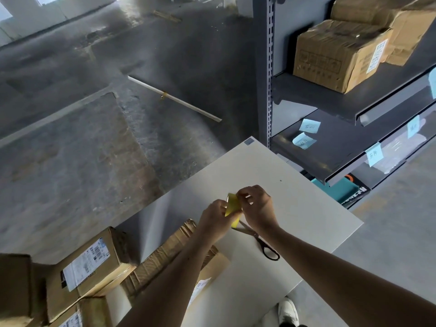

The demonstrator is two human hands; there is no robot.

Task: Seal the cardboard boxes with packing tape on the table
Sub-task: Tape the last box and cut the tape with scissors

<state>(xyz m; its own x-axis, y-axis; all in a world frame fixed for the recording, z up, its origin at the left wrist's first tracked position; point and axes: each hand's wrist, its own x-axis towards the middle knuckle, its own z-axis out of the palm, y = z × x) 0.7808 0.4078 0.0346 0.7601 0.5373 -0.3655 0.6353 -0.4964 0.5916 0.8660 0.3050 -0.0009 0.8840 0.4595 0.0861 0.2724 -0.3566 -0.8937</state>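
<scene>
Lower centre: left hand [213, 217] grips yellow packing tape [232, 205], right hand [258, 206] pinches its edge. Likely light, sticky, flimsy; hold by free end.

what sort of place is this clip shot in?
Most likely a warehouse packing area: metal shelving holding cardboard boxes, a bare concrete floor, and labelled parcels piled by the white table.
</scene>
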